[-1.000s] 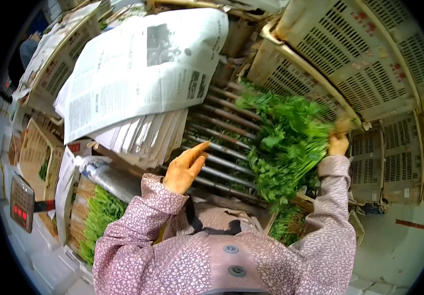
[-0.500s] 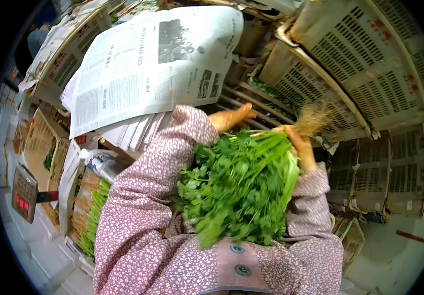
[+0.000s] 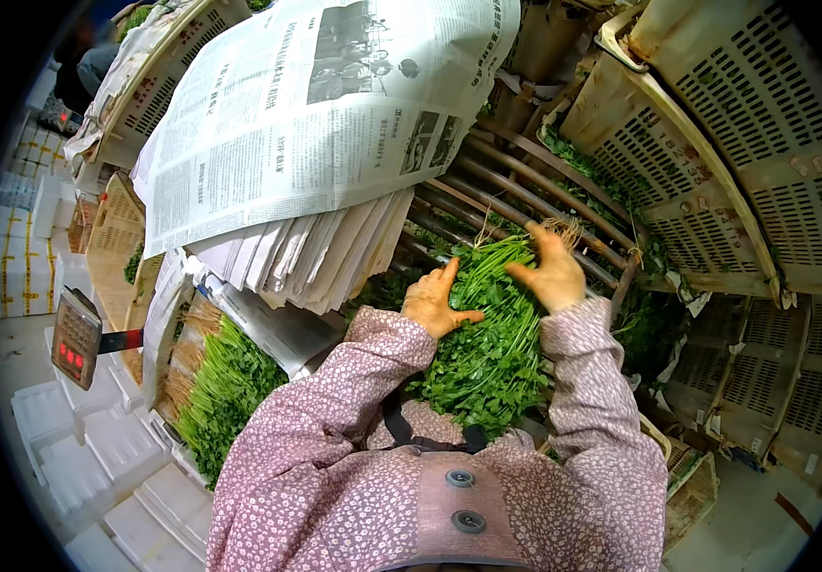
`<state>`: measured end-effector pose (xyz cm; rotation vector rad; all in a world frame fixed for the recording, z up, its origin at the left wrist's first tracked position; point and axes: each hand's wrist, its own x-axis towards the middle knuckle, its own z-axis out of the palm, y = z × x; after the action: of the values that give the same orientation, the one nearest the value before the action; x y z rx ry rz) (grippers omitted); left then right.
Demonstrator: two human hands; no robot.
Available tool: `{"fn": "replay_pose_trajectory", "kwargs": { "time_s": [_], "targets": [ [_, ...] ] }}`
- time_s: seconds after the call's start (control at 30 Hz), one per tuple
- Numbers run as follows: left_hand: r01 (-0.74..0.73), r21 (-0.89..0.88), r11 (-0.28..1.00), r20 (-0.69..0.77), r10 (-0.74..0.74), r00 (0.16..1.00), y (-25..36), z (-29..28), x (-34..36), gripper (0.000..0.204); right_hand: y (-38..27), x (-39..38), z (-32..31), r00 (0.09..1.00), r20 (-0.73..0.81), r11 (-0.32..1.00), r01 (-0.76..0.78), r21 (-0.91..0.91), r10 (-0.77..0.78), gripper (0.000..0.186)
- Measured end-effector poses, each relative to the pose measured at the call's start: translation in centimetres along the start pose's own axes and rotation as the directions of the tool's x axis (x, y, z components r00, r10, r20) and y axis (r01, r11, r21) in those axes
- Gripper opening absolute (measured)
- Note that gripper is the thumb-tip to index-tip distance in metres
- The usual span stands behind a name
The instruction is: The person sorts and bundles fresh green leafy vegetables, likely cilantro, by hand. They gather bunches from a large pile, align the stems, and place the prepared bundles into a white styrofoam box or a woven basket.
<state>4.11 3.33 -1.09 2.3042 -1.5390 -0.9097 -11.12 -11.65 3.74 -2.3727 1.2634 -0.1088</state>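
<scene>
A bunch of leafy celery [image 3: 492,334] lies in front of me, its stalks and pale roots [image 3: 564,231] pointing away and its leaves toward my body. The root end rests on a rack of metal bars [image 3: 487,172]. My left hand [image 3: 435,300] is against the left side of the stalks, thumb and forefinger stretched apart over them. On the other side, my right hand [image 3: 556,274] spreads its thumb and fingers near the root end. Neither hand is closed round the bunch. The underside of the celery is hidden.
A newspaper sheet [image 3: 325,124] tops a paper stack [image 3: 311,253] at the upper left. More greens with roots [image 3: 225,391] lie at left, beside a scale display [image 3: 75,338]. Slotted plastic crates [image 3: 745,124] stand at right. White foam boxes [image 3: 125,439] fill the lower left.
The celery, gripped near its roots by my right hand, has come down and turned its roots away from me. My right hand has loosened; my left has moved onto the stalks.
</scene>
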Motion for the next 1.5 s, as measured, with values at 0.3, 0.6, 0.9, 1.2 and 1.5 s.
{"fn": "replay_pose_trajectory", "kwargs": {
  "time_s": [0.3,0.6,0.9,1.2,1.5],
  "targets": [
    [-0.126,-0.146,0.981,-0.221,0.092,0.971,3.0,0.8,-3.3,0.104,6.1,2.1,0.3,0.970,0.138,0.813,0.086,0.577,-0.200,0.020],
    [-0.214,-0.078,0.974,-0.247,0.190,0.950,5.0,1.1,-4.1,0.088,11.4,5.6,-1.1,0.955,0.277,0.777,-0.093,0.623,-0.108,0.014],
    [-0.180,-0.024,0.983,-0.283,0.166,0.944,6.1,1.3,-5.4,0.087,8.3,3.2,-5.1,0.970,-0.170,0.942,-0.115,0.315,0.176,0.044],
    [-0.194,0.017,0.981,-0.327,0.189,0.926,6.3,1.3,-5.4,0.087,3.2,0.6,-2.9,0.998,0.004,0.950,0.062,0.307,-0.067,0.031],
    [-0.154,0.116,0.981,-0.232,0.178,0.956,4.9,-1.6,-4.6,0.085,2.1,3.9,-1.0,0.987,-0.006,0.949,0.159,0.273,-0.163,0.018]
  ]
}}
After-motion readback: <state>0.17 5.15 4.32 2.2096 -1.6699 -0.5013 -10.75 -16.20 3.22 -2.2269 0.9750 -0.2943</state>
